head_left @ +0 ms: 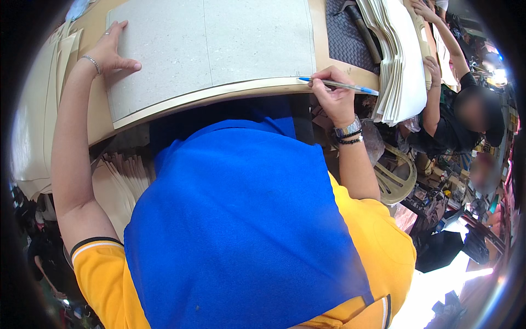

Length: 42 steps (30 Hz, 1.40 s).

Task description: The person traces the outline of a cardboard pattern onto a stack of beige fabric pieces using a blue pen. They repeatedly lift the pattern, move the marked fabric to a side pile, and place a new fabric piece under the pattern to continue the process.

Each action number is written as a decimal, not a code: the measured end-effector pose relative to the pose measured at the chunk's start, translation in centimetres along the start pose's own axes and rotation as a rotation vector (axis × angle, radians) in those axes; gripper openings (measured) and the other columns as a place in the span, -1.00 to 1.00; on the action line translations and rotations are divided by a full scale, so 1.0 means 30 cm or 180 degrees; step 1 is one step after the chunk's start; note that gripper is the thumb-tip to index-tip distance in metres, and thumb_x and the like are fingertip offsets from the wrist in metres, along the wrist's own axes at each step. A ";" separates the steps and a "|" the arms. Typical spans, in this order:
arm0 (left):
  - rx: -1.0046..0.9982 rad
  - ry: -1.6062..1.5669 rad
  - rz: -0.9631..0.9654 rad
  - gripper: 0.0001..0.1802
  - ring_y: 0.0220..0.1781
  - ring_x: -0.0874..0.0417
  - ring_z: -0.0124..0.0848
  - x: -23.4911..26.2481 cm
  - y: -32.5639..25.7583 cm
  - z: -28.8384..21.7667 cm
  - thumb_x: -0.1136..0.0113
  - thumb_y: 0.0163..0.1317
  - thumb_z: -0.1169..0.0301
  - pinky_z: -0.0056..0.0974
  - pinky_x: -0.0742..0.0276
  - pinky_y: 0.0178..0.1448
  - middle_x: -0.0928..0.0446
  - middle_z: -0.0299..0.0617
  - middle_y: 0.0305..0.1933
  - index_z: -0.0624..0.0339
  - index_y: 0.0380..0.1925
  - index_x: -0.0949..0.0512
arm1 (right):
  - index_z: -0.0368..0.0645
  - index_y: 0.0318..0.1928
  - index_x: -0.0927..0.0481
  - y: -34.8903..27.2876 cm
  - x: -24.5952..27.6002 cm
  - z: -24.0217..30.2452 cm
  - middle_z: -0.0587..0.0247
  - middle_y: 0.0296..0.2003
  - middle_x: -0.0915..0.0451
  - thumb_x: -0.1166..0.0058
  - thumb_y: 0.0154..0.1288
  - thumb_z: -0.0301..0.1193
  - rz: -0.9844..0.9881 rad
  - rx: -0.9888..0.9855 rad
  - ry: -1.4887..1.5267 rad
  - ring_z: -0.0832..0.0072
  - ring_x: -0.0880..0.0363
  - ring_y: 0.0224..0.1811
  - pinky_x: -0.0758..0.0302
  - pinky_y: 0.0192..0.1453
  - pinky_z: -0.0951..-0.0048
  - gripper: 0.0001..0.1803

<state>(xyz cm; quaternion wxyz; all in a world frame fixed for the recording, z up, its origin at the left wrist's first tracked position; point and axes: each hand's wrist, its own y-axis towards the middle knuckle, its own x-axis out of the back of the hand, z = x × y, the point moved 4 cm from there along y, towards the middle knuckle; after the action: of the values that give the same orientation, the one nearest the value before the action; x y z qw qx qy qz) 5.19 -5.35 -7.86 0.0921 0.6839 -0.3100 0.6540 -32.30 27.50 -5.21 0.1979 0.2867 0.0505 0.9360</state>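
Observation:
A large grey speckled board (164,49) with thin dark lines on it lies on the table before me, over a cream sheet (230,88) that shows along its near edge. My left hand (112,52) rests on the board's left edge, thumb and fingers spread apart. At the near right corner my right hand (335,93) grips a clear ballpoint pen (345,85) with blue ends. The pen lies nearly level, one blue end close to the board's corner and the other pointing right.
Cream sheets (41,120) hang over the table's left side. On the right, a thick stack of cream sheets (397,66) overhangs the edge beside a dark textured mat (342,35) and a hammer-like tool (364,33). Another person (460,104) works beyond, near a plastic chair (402,175).

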 end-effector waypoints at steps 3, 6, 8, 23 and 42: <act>-0.0085 0.0102 -0.0121 0.49 0.55 -0.01 0.01 0.002 -0.002 -0.009 -0.65 -0.56 -0.15 -0.07 -0.04 0.57 0.02 0.18 0.52 0.12 0.43 -0.04 | -0.29 -0.43 -0.58 -0.003 -0.012 0.021 0.25 -0.52 -0.62 -0.11 0.10 -0.58 0.0044 0.0023 -0.0028 0.57 -0.60 -0.44 -0.52 -0.31 0.52 -0.97; -0.0056 0.0083 0.0036 0.46 0.55 -0.03 0.00 0.019 0.001 -0.030 -0.66 -0.54 -0.10 -0.09 -0.05 0.57 0.01 0.14 0.52 0.12 0.43 -0.04 | -0.28 -0.41 -0.58 -0.005 0.009 -0.014 0.23 -0.46 -0.64 -0.09 0.13 -0.58 -0.0066 0.0003 -0.0040 0.58 -0.58 -0.40 -0.52 -0.26 0.52 -0.97; -0.0133 0.0163 -0.0133 0.46 0.55 -0.02 0.00 0.003 0.000 0.007 -0.64 -0.52 -0.14 -0.09 -0.07 0.56 0.01 0.11 0.53 0.10 0.44 -0.04 | -0.27 -0.38 -0.58 0.006 0.035 -0.056 0.22 -0.39 -0.65 -0.06 0.15 -0.59 -0.0157 -0.0034 0.0154 0.57 -0.57 -0.37 -0.51 -0.22 0.53 -0.95; 0.1254 -0.0519 -0.1254 0.30 0.61 0.27 0.00 -0.126 -0.240 -0.101 -0.19 -0.17 -0.49 0.45 0.33 0.45 0.18 -0.03 0.59 -0.06 0.49 0.03 | -0.39 0.20 -0.41 0.118 0.168 -0.114 0.10 0.05 -0.53 -0.20 0.30 -0.32 0.0069 -0.1484 0.0843 0.45 -0.48 0.06 -0.40 0.19 0.45 -0.44; 0.0182 -0.3234 -0.4346 -0.71 -0.16 -0.62 -0.42 0.210 -0.775 0.206 -0.22 0.29 0.26 -0.26 -0.56 -0.03 -0.65 -0.20 -0.19 0.19 -0.08 -0.56 | -0.34 -0.02 -0.50 0.130 0.597 0.190 -0.02 0.00 -0.53 -0.13 0.33 -0.25 -0.3260 0.0752 0.0378 0.24 -0.49 0.06 -0.38 0.27 0.22 -0.60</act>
<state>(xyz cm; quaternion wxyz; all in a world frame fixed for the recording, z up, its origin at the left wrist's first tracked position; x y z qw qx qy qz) 22.72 7.85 3.83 0.2987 0.9334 0.1834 0.0763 -44.02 30.98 9.60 0.5930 0.1922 0.3004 0.7219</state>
